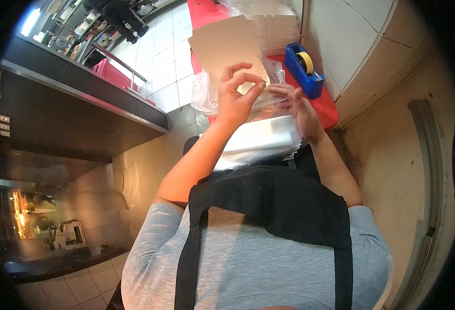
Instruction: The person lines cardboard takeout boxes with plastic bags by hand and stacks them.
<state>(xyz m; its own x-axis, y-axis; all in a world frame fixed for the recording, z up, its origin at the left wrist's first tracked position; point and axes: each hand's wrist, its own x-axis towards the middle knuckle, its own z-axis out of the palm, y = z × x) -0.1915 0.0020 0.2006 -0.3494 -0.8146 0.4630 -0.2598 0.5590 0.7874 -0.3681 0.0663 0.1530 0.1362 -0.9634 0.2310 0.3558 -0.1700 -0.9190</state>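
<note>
- While both hands work at 12 to 2 o'clock from the middle of the view, a beige cardboard piece stands open beyond them at 12 o'clock, its left edge over crumpled clear plastic.
- Left hand, at 12 o'clock, in front of the cardboard: thumb and forefinger curl into a ring with tips together; I cannot tell whether anything thin is pinched there.
- Right hand, at 2 o'clock: blurred, fingers fairly straight and unfurled toward 10 o'clock. Only a narrow gap shows between its fingertips and the left hand's pinch; contact cannot be told.
- Below the hands, a white stack lies near the lap, its right edge stepped.
- Past the right hand, toward 1 o'clock, a blue tape dispenser with a yellow roll sits near the edge of a red surface.
- Tiled wall closes in just beyond, leaving little room there.
- Toward 11 o'clock, room widens over white floor tiles, bounded by a dark counter's metal-trimmed edge; a person in dark clothing stands well apart.
</note>
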